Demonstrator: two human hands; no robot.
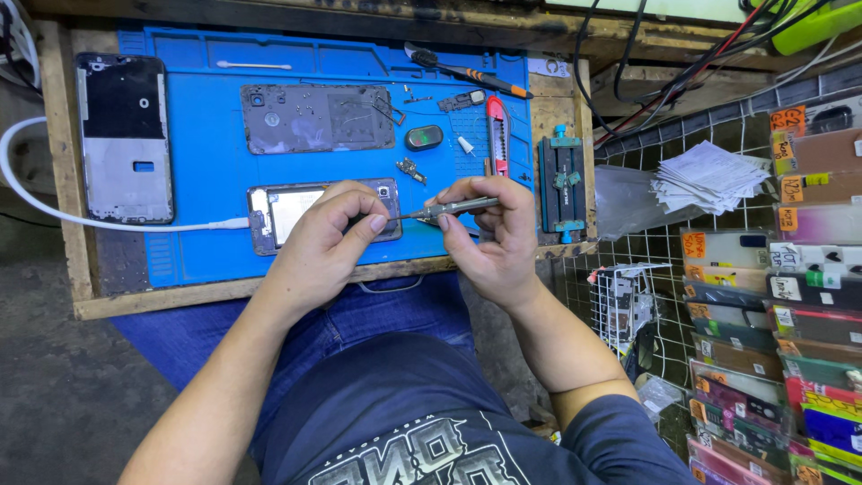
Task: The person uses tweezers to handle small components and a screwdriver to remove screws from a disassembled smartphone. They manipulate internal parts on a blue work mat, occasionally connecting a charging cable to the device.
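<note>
An opened phone (285, 212) lies on the blue work mat (206, 180), plugged into a white cable (108, 220) on its left end. My left hand (328, 242) rests over the phone's right half, fingers curled, thumb and forefinger pinched by the tool's tip. My right hand (489, 238) grips a slim grey screwdriver (453, 208) whose tip points left toward the phone's right end. A removed phone back frame (316, 118) lies farther up the mat, with small loose parts (413, 169) beside it.
Another phone housing (124, 135) lies at the left edge of the wooden bench (269, 289). A red utility knife (495, 130), an orange-tipped tool (467, 72) and a blue clamp fixture (561, 184) sit to the right. A wire rack of phone cases (790, 296) and cables fill the right side.
</note>
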